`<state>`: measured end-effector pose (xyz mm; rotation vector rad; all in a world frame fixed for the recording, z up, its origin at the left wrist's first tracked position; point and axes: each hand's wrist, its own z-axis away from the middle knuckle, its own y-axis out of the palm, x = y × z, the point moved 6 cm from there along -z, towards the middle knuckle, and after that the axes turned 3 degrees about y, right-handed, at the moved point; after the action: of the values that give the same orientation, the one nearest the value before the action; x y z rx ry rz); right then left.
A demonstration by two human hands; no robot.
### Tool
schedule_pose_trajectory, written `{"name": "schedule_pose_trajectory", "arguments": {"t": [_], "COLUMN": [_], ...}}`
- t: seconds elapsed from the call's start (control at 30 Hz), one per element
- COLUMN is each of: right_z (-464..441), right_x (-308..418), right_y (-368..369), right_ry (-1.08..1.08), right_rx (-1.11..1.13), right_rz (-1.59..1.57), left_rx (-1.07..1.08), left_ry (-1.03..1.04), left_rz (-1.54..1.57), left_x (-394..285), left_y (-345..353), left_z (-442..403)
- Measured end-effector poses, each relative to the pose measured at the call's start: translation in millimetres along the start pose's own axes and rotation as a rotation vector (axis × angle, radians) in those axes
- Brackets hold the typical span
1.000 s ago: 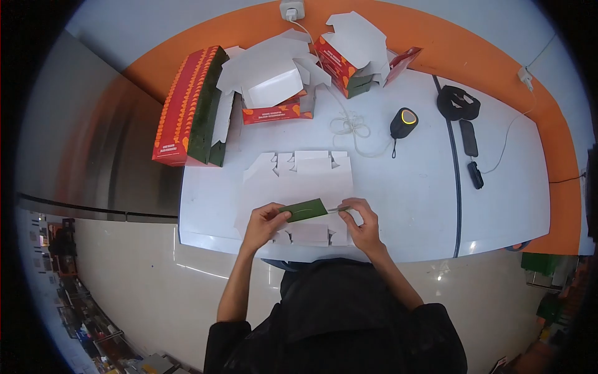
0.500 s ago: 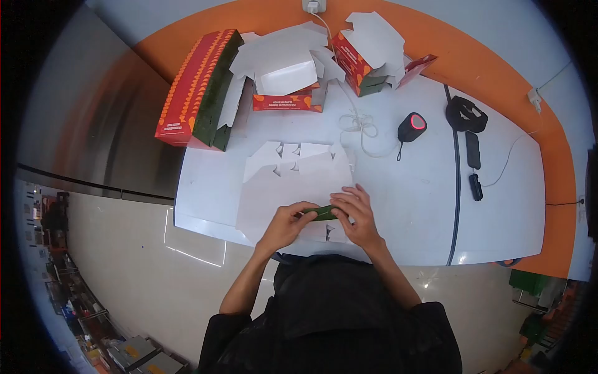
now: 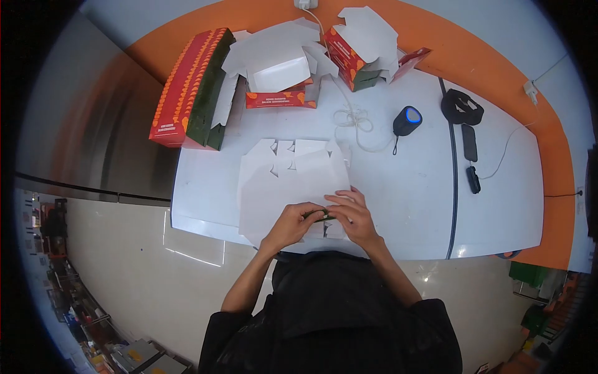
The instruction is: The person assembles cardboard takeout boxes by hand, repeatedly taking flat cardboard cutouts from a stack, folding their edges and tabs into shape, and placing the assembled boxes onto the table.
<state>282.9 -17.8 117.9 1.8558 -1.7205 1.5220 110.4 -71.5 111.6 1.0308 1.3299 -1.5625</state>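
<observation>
A flat white cardboard box blank (image 3: 283, 187) with cut slots lies on the table in front of me, plain side up. At its near part, my left hand (image 3: 289, 227) pinches a narrow green cardboard flap (image 3: 319, 216) between thumb and fingers. From the other side, my right hand (image 3: 352, 219) grips the same flap with thumb and index finger, its other fingers raised above the blank. Most of the flap is hidden by the fingers, and I cannot tell how it joins the blank.
Along the back of the white table (image 3: 386, 206) stand a tall red-and-green box (image 3: 190, 87), an open box (image 3: 280, 100) and another open box (image 3: 346, 53). To the right are a speaker (image 3: 408, 121), a coiled cable (image 3: 355, 121), a black strap (image 3: 462, 107) and a phone (image 3: 469, 143).
Both hands have drawn slightly closer together, and the green flap has turned so less of its face shows. The speaker light has gone from red to blue. The view has shifted slightly.
</observation>
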Motion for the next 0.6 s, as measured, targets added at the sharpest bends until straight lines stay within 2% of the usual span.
{"name": "schedule_pose_trajectory", "arguments": {"t": [0.03, 0.13, 0.23, 0.33, 0.43, 0.53, 0.57, 0.6], "right_z": [0, 2, 14, 18, 13, 4, -1, -2], "right_x": [4, 6, -15, -26, -28, -25, -23, -20], "right_y": [3, 7, 19, 13, 8, 13, 16, 18], "right_ry": [-0.053, -0.035, 0.13, 0.267, 0.521, 0.547, 0.562, 0.58], "right_rx": [0.069, 0.112, 0.308, 0.131, 0.075, 0.122, 0.129, 0.132], "right_rz": [0.031, 0.098, 0.084, -0.037, -0.161, -0.24, -0.252, -0.261], "left_rx": [0.009, 0.098, -0.161, -0.387, 0.183, -0.326, -0.678, -0.723], "left_ry": [0.037, -0.034, 0.195, 0.324, 0.01, -0.165, -0.048, 0.041], "left_rz": [-0.011, -0.094, -0.388, -0.321, 0.347, 0.089, 0.398, 0.274], "left_x": [-3, -13, -43, -109, -60, 23, 46, 37], "left_y": [-1, -7, -24, -44, -17, -15, -15, -21], "left_z": [0, 0, 15, 64, 107, 101, 99, 95]}}
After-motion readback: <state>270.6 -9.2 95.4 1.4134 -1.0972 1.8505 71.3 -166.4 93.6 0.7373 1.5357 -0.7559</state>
